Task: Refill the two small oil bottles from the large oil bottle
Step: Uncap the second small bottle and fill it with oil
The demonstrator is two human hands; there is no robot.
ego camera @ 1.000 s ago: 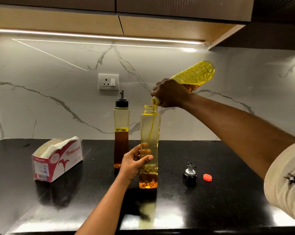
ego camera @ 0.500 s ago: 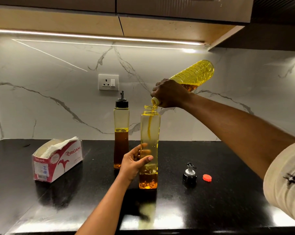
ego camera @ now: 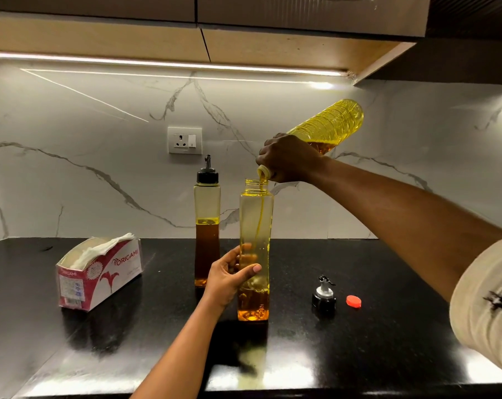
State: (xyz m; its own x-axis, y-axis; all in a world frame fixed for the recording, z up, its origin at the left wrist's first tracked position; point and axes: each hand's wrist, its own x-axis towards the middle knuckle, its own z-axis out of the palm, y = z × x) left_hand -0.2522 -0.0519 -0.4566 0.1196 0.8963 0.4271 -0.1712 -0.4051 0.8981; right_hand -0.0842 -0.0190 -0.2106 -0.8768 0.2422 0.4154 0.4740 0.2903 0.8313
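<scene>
- The uncapped clear plastic small bottle [ego camera: 255, 214] stands upright on the black counter [ego camera: 388, 341], its oil low. The left hand [ego camera: 229, 276] wraps its lower half.
- Just above its mouth, the right hand [ego camera: 290, 158] grips the neck of the large ribbed yellow oil bottle [ego camera: 330, 125], whose base tilts up to the right.
- The black-capped small bottle [ego camera: 207, 226] stands just to its left.

The right hand [ego camera: 291, 158] grips the tilted large oil bottle [ego camera: 329, 126], pouring a thin stream into the open small bottle [ego camera: 255, 226], held by the left hand [ego camera: 229, 276]; behind stands the capped small bottle [ego camera: 207, 220], toward the countertop's [ego camera: 388, 341] back edge
</scene>
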